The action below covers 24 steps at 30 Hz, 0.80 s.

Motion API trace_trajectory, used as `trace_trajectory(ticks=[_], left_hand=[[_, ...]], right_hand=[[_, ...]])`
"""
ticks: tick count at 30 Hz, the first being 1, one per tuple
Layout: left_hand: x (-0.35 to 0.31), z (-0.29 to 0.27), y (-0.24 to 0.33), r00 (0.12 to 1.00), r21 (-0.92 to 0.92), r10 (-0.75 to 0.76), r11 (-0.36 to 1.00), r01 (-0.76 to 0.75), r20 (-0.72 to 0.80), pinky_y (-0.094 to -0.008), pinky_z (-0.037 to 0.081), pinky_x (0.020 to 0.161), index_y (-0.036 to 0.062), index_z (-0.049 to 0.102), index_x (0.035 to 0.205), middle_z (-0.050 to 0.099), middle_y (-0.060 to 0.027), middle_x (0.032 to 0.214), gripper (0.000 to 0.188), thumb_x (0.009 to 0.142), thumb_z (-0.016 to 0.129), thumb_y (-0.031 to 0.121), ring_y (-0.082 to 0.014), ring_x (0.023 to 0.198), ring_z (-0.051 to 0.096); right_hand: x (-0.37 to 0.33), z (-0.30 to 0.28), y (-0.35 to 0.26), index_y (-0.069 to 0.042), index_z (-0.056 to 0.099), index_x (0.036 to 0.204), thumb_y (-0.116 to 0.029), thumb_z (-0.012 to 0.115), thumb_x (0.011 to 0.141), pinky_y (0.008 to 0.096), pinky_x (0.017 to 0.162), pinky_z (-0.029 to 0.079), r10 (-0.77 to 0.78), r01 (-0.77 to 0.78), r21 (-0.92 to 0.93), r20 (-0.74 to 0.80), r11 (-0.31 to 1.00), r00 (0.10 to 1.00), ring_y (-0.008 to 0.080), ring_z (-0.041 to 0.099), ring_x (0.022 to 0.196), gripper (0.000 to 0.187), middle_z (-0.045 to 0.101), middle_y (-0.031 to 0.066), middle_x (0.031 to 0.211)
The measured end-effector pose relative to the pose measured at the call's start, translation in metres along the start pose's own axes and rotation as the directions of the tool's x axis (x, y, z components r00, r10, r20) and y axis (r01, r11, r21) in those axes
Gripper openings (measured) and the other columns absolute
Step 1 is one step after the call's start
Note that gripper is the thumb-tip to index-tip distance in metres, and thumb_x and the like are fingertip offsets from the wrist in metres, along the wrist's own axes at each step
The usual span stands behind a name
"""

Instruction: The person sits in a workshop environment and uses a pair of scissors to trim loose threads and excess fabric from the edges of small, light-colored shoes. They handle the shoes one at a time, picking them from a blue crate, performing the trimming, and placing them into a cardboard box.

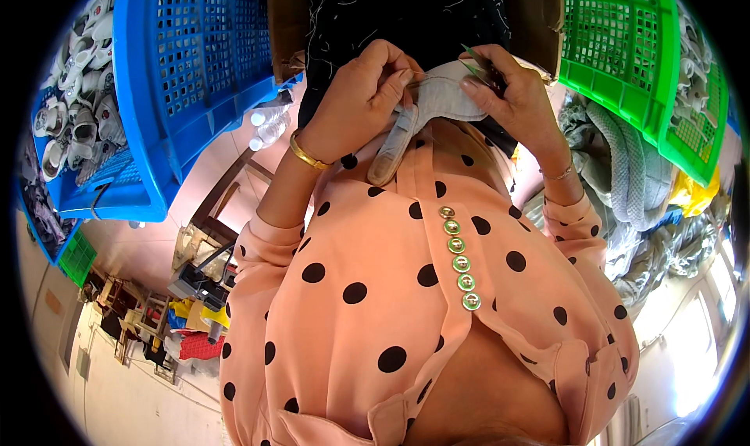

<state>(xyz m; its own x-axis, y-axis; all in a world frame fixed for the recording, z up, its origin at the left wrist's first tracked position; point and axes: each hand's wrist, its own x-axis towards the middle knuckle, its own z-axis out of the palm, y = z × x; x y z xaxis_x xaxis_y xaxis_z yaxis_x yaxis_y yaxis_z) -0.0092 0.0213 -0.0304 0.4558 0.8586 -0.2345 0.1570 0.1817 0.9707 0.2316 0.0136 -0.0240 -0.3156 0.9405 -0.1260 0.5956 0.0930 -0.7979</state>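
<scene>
A pale grey fabric shoe upper (449, 94) is held up between my two hands, above my lap. One narrow strap with a tan inner end hangs from it against my blouse. My left hand (371, 79), with a gold bangle at the wrist, is closed in a pinch at the upper's left edge. My right hand (512, 94) is closed too, its thumb on the upper's right side. Between its thumb and fingers sit small pointed thread snips (473, 62), green-tinted and partly hidden by the fingers.
A blue plastic basket (141, 165) full of similar shoe uppers (82, 126) stands at left; a green basket (625, 94) holding more is at right. Thread scraps dot the black cloth (406, 16). Clear bottles (269, 126) stand by the blue basket; grey material (617, 165) lies below the green one.
</scene>
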Motion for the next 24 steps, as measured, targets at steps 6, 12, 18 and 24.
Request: trace_trajectory(ticks=[6, 12, 18, 24], left_hand=[[-0.004, -0.003, 0.006, 0.950, -0.349, -0.288, 0.884, 0.312, 0.122, -0.0217, 0.048, 0.060, -0.0012, 0.057, 0.099, 0.065, -0.0063, 0.088, 0.017, 0.094, 0.061, 0.014, -0.0096, 0.064, 0.059], [-0.007, -0.029, 0.031, 0.956, 0.219, -0.244, 0.954, 0.206, 0.163, -0.0184, 0.046, 0.064, 0.0003, 0.067, 0.095, 0.065, -0.0020, 0.095, 0.012, 0.094, 0.061, 0.011, -0.0055, 0.073, 0.056], [0.008, 0.005, 0.007, 0.998, -0.659, -0.010, 0.751, 0.052, 0.067, -0.0194, 0.041, 0.058, 0.0050, 0.060, 0.098, 0.062, -0.0033, 0.084, 0.016, 0.102, 0.049, 0.016, -0.0061, 0.062, 0.049], [0.010, 0.014, 0.016, 0.994, -0.854, 0.109, 0.519, -0.041, 0.019, -0.0220, 0.040, 0.058, 0.0064, 0.054, 0.093, 0.041, 0.0030, 0.068, 0.014, 0.102, 0.047, 0.014, -0.0056, 0.056, 0.033]], right_hand=[[0.001, 0.000, -0.002, -0.005, 0.056, 0.108, -0.033, 0.071, 0.086, 0.0287, 0.054, 0.046, -0.002, 0.002, 0.001, 0.001, 1.000, 1.000, 0.0206, 0.059, 0.057, 0.038, 0.059, 0.0058, 0.068], [0.000, -0.006, -0.008, -0.004, 0.056, 0.114, -0.025, 0.070, 0.087, 0.0261, 0.065, 0.049, 0.101, -0.100, -0.025, 0.073, 0.995, 0.992, 0.0151, 0.062, 0.071, 0.036, 0.065, 0.0079, 0.085], [0.003, 0.000, -0.005, -0.007, 0.057, 0.105, -0.034, 0.072, 0.085, 0.0298, 0.054, 0.047, -0.011, 0.011, -0.035, -0.011, 0.999, 1.000, 0.0224, 0.059, 0.056, 0.037, 0.058, 0.0068, 0.066], [0.001, 0.003, -0.005, -0.009, 0.057, 0.103, -0.036, 0.073, 0.083, 0.0307, 0.054, 0.047, 0.012, -0.013, -0.145, -0.009, 0.989, 1.000, 0.0238, 0.060, 0.057, 0.038, 0.059, 0.0074, 0.066]])
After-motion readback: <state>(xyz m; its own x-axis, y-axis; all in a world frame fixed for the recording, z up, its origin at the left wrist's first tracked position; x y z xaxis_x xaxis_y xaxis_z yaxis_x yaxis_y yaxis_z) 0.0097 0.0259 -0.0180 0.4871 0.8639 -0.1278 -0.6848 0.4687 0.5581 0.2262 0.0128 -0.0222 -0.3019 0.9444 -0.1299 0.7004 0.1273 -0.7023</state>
